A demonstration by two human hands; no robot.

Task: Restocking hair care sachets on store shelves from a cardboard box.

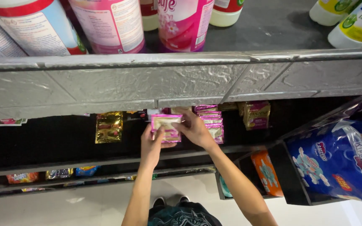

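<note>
Bottles (105,23) stand nearest, on top. Below, left hand (151,144) and right hand (195,129) pinch a pink sachet (166,125); keeping it flat suits the pink stack (212,121) just right.

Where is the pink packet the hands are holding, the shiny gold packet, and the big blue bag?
pink packet (166,124), head view, middle of its front.
gold packet (109,127), head view, centre of the foil.
blue bag (344,161), head view, middle of its face.
</note>
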